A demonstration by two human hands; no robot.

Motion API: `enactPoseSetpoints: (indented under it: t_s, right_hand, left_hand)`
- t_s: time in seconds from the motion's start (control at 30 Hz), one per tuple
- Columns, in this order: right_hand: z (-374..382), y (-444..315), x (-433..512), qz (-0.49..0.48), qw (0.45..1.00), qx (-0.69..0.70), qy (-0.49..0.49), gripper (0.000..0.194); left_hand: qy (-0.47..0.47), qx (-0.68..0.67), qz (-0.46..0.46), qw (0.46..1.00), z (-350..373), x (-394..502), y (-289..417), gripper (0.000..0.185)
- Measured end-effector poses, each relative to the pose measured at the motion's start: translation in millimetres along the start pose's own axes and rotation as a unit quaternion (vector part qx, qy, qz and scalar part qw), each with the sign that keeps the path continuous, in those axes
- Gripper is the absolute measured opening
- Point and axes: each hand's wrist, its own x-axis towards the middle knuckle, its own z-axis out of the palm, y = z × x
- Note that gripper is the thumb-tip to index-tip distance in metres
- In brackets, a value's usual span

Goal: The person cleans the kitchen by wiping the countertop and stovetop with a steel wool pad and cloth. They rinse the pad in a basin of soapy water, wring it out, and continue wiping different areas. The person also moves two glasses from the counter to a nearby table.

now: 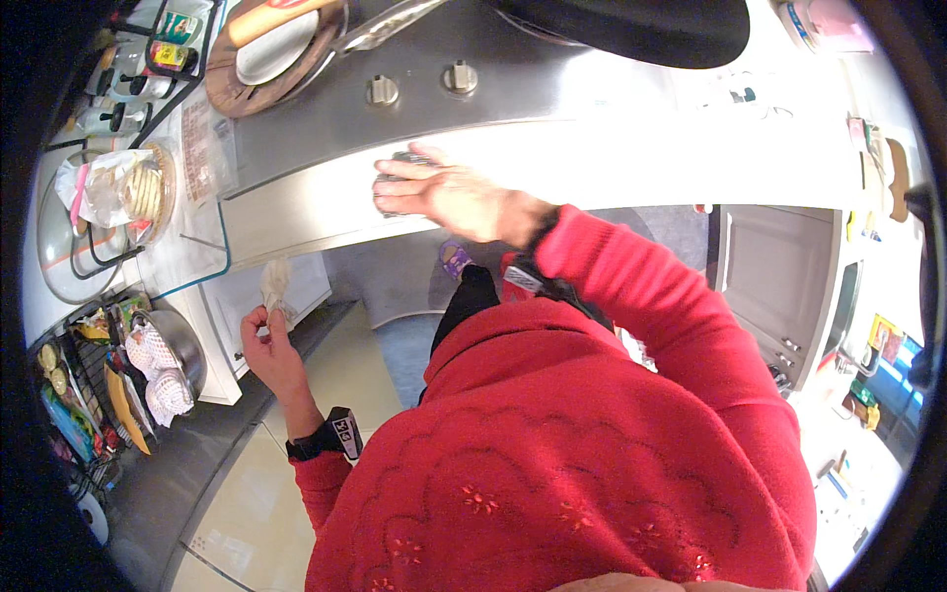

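My right hand (459,192) lies palm down, fingers spread, over a dark object (391,177) on the pale counter edge (296,200) before the stove. Only bits of that object show between and beside the fingers; its kind is unclear, and whether the fingers grip it cannot be told. At lower left, my left hand (271,344) pinches a crumpled whitish cloth or tissue (276,285) between thumb and fingers, held up beside the white cabinet. Two metal stove knobs (422,83) stand just beyond the right hand. Both wrists wear black straps.
A black pan (636,29) sits on the stove. A wooden-rimmed pot or bowl with a rolling pin (270,22) stands at upper left. Packed flatbreads (144,191) and a glass lid (70,244) lie at left, above a wire rack (89,355) and a steel bowl (185,348).
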Motion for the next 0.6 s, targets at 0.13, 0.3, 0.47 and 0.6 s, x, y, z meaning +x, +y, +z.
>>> enactPoseSetpoints:
  t_s: [0.13, 0.3, 0.47, 0.6]
  right_hand:
    - [-49, 41, -124, 0.071, 0.997, -0.016, -0.008, 0.054]
    - [-110, 66, -258, 0.293, 0.953, -0.069, -0.018, 0.065]
    - [-144, 66, -283, 0.332, 0.943, -0.031, -0.016, 0.063]
    - [-148, 47, -288, 0.359, 0.918, -0.123, 0.116, 0.053]
  left_hand:
    - [-0.01, -0.012, -0.058, 0.998, 29, -8, 14, 0.015]
    - [-0.004, -0.016, -0.054, 0.998, 57, -27, 38, 0.015]
    - [-0.012, 0.006, -0.035, 0.999, 68, -38, 59, 0.017]
    - [0.014, 0.012, -0.01, 1.0, 64, -39, 64, 0.018]
